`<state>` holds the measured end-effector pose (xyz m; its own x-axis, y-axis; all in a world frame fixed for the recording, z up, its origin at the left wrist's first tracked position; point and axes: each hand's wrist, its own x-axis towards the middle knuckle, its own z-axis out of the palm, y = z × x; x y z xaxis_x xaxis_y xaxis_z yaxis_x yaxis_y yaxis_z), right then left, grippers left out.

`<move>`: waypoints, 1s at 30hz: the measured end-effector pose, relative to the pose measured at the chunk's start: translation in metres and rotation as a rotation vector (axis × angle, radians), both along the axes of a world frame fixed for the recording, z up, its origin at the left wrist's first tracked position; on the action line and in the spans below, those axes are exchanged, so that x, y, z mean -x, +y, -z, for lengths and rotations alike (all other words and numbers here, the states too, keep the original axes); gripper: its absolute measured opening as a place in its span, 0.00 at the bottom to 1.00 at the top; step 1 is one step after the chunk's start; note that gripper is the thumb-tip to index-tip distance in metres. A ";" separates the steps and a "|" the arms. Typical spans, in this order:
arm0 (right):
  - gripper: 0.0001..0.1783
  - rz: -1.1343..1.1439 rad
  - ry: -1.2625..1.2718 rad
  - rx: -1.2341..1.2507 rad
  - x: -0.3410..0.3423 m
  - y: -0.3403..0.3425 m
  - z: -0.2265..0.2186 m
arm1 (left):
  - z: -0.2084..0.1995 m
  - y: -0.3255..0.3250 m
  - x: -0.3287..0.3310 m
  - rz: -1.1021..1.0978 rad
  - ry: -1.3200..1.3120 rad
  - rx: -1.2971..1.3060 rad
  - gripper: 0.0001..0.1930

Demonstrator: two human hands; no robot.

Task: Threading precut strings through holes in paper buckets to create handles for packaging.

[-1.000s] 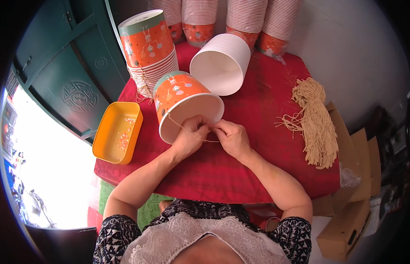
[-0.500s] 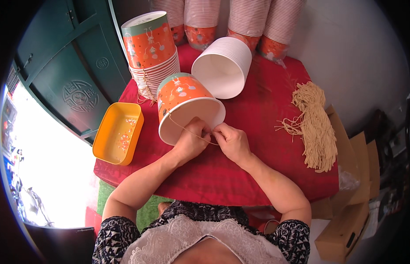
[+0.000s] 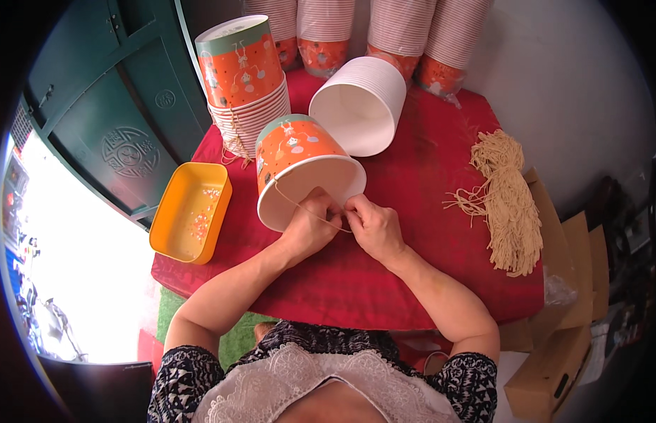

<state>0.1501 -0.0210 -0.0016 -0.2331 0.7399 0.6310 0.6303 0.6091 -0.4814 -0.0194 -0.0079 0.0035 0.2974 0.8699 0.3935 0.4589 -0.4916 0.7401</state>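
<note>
An orange and green paper bucket [image 3: 300, 149] lies tilted on the red cloth, its white open mouth turned toward me. A thin beige cord [image 3: 293, 200] runs from the left side of its rim, across the back of my left hand, to my right fingers. My left hand [image 3: 312, 224] reaches into the mouth near the lower right rim, fingers curled closed; what its fingertips hold is hidden. Right beside it, at the rim, my right hand [image 3: 376, 227] pinches the cord. The two hands' fingertips nearly meet.
Behind stand a stack of corded buckets [image 3: 247, 84], a white stack on its side [image 3: 360, 106] and wrapped stacks [image 3: 402, 32]. A yellow tray [image 3: 169, 233] with small bits sits left; a bundle of beige cords [image 3: 512, 204] lies right. Cardboard boxes [image 3: 553, 374] stand beyond the table [image 3: 426, 282].
The whole view has shifted very slightly. Both hands stay at the bucket's rim with almost the same grip, and the cord still loops across the left hand.
</note>
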 end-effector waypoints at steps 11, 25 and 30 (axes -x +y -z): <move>0.06 -0.002 -0.163 -0.187 -0.002 0.002 -0.001 | 0.005 0.002 0.001 0.001 -0.005 -0.061 0.02; 0.04 -0.081 -0.035 0.169 -0.006 0.007 0.004 | 0.002 0.001 -0.004 -0.004 0.005 -0.110 0.03; 0.08 -0.104 0.047 0.369 -0.008 0.011 -0.005 | 0.004 0.003 -0.004 -0.059 0.054 -0.107 0.04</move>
<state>0.1580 -0.0103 0.0036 -0.2964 0.8932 0.3381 0.5462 0.4489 -0.7072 -0.0159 -0.0049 -0.0003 0.2702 0.8403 0.4700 0.5274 -0.5376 0.6579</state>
